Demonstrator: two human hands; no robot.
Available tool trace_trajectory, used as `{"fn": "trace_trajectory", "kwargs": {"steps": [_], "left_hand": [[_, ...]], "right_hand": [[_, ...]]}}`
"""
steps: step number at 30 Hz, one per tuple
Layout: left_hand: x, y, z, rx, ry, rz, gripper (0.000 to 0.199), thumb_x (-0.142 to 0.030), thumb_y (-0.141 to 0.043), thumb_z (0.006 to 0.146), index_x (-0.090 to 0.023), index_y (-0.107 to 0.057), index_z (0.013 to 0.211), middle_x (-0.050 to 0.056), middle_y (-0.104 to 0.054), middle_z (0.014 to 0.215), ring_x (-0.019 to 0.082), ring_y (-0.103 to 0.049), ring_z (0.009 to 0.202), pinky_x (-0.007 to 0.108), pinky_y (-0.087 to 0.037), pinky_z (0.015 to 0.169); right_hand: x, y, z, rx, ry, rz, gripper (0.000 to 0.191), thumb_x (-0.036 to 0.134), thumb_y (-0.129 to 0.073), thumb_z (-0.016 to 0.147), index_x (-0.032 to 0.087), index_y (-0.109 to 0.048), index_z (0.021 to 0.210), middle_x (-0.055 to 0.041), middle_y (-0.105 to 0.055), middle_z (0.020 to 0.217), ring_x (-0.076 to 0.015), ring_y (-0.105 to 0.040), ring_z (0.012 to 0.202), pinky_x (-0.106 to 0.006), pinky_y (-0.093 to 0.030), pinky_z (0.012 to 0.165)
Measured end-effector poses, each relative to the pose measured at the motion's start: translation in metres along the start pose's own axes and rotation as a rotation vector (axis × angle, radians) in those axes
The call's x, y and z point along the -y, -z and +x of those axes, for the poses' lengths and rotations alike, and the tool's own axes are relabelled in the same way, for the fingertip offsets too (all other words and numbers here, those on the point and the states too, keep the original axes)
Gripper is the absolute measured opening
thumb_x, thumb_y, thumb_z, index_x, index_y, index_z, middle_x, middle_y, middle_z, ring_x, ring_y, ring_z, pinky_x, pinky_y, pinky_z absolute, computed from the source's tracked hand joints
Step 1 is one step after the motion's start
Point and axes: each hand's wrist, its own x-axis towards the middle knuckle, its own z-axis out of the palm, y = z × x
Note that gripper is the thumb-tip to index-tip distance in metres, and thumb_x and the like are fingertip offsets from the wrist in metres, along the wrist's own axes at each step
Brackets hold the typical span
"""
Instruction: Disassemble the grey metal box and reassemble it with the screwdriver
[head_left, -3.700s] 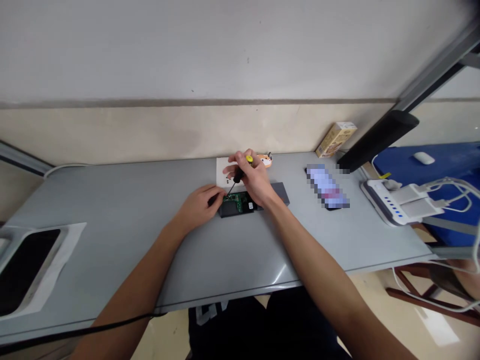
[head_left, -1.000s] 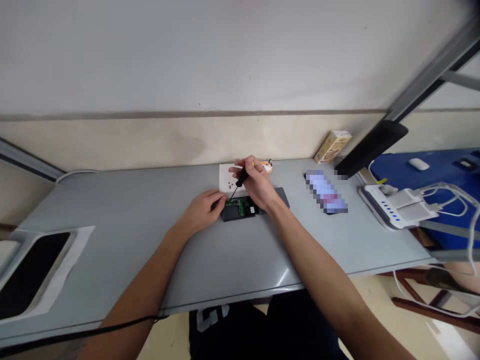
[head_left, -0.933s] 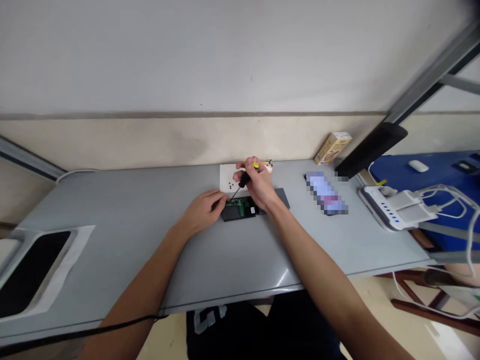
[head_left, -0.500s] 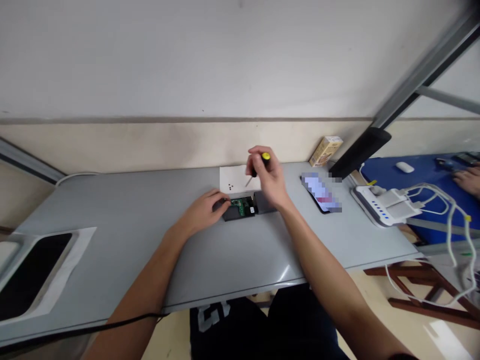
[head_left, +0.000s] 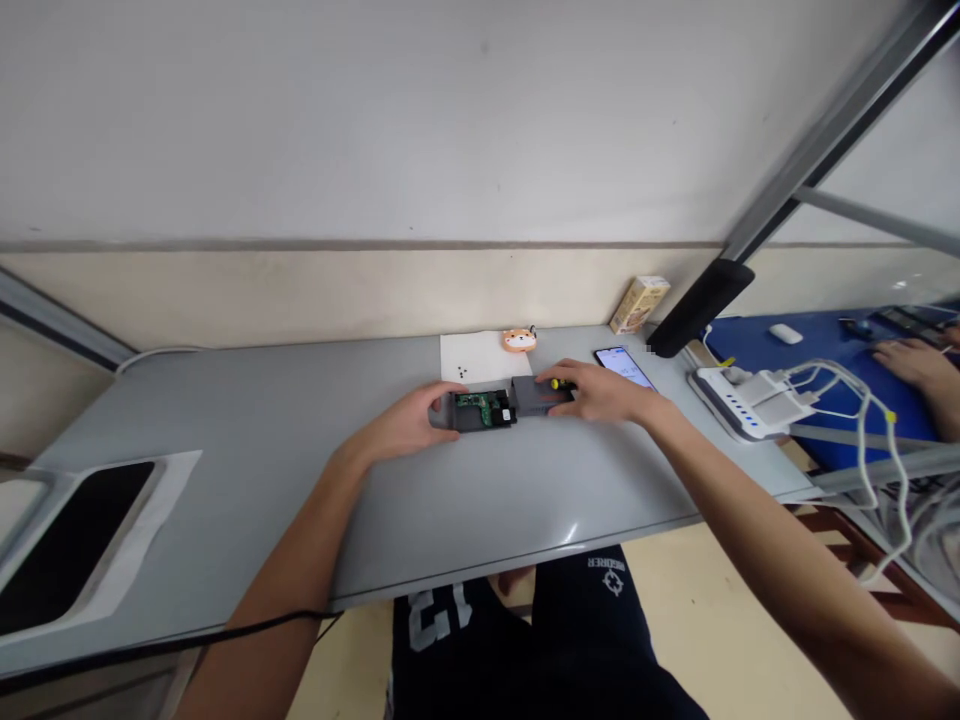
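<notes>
A dark open housing with a green circuit board (head_left: 485,408) in it lies on the grey table. My left hand (head_left: 409,422) grips its left end, thumb at the front and fingers at the back. A dark grey casing (head_left: 531,397) meets the housing's right end. My right hand (head_left: 604,392) spans this casing with thumb and fingers. A screwdriver's yellow-and-black handle (head_left: 559,384) shows among the right fingers; its shaft is hidden. Behind the housing, several small dark screws (head_left: 462,372) rest on a white sheet of paper (head_left: 480,352).
An orange animal-faced case (head_left: 519,340) sits on the paper's right corner. To the right are a phone (head_left: 626,366), a small carton (head_left: 640,304), a black padded post (head_left: 701,305) and a white power strip (head_left: 739,400) with cables. A black tablet-like device (head_left: 79,535) lies far left. Another person's hand (head_left: 911,362) is at far right.
My right hand has come down from above the paper onto the dark grey casing, the screwdriver still in it. The orange case it covered now shows. My left hand stays on the housing.
</notes>
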Motion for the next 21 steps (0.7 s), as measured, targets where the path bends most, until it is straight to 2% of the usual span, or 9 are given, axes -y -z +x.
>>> {"fn": "trace_trajectory", "kwargs": {"steps": [3,6,11,14,18,21], "left_hand": [[0.0,-0.002,0.001,-0.006,0.009,-0.009,0.061,-0.036,-0.079,0.078,-0.032,-0.063,0.137,0.003,-0.061,0.099,0.02,-0.064,0.083,0.031,-0.054,0.072],[-0.004,-0.004,0.001,-0.027,0.041,-0.01,0.062,-0.039,-0.081,0.076,-0.03,-0.064,0.135,0.003,-0.06,0.098,0.019,-0.063,0.081,0.03,-0.053,0.071],[-0.008,-0.009,0.003,-0.059,0.07,-0.002,0.064,-0.042,-0.084,0.074,-0.03,-0.064,0.133,0.001,-0.057,0.092,0.019,-0.062,0.079,0.03,-0.051,0.07],[-0.005,-0.012,0.005,-0.082,0.055,0.014,0.066,-0.043,-0.086,0.072,-0.031,-0.064,0.134,0.0,-0.058,0.09,0.02,-0.061,0.078,0.03,-0.05,0.069],[-0.003,-0.017,0.006,-0.068,0.09,-0.001,0.077,-0.045,-0.085,0.074,-0.033,-0.057,0.145,0.0,-0.064,0.091,0.02,-0.062,0.074,0.03,-0.049,0.066],[-0.006,-0.019,0.005,-0.048,0.103,-0.008,0.086,-0.045,-0.084,0.076,-0.034,-0.05,0.153,0.001,-0.069,0.093,0.021,-0.064,0.075,0.031,-0.049,0.067]], "right_hand": [[0.001,0.008,0.006,0.027,0.024,0.071,0.05,0.052,-0.068,0.089,0.031,-0.067,0.134,-0.0083,-0.066,0.139,-0.0319,-0.066,0.121,-0.045,-0.051,0.102],[0.005,0.005,0.011,0.055,0.059,0.105,0.051,0.052,-0.071,0.087,0.031,-0.067,0.133,-0.0078,-0.065,0.139,-0.0306,-0.066,0.118,-0.044,-0.052,0.1],[0.013,-0.012,0.011,0.03,0.122,0.063,0.053,0.048,-0.076,0.083,0.03,-0.064,0.131,-0.008,-0.063,0.132,-0.0256,-0.068,0.104,-0.039,-0.053,0.09],[0.017,-0.023,0.011,-0.014,0.12,0.02,0.051,0.042,-0.077,0.083,0.03,-0.062,0.13,-0.0079,-0.059,0.135,-0.023,-0.069,0.096,-0.037,-0.053,0.085],[0.021,-0.036,0.016,-0.089,0.151,0.008,0.05,0.041,-0.077,0.084,0.028,-0.062,0.13,-0.0091,-0.058,0.136,-0.0248,-0.068,0.101,-0.039,-0.053,0.091],[0.029,-0.043,0.025,-0.091,0.23,0.024,0.05,0.046,-0.077,0.085,0.028,-0.064,0.13,-0.0094,-0.062,0.131,-0.027,-0.067,0.105,-0.042,-0.053,0.093]]}}
